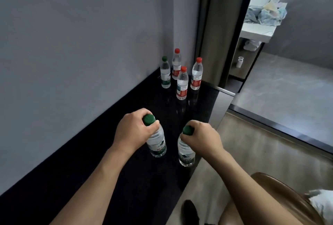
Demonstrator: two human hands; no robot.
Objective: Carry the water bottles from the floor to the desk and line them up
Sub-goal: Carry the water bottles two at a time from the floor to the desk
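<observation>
a grey wall (75,35) is running along the left side of a long black counter (100,176). a tan floor (252,152) is lying to the right of the counter, with a brown chair (281,194) at the lower right. both forearms of the person are reaching forward over the counter. four upright water bottles are standing in a loose cluster at the far end: a green-capped far bottle (165,73) nearest the wall, a rear red-capped bottle (176,64) just beside it, a front red-capped bottle (182,84) nearer the camera, and a right red-capped bottle (196,74) closest to the counter edge. the left hand (134,131) is gripping the neck of the left green-capped bottle (156,143), fingers curled just under its cap. the right hand (202,137) is gripping the neck of the right green-capped bottle (185,152) likewise. both held bottles are upright, side by side, their bases at the counter surface; contact cannot be confirmed.
</observation>
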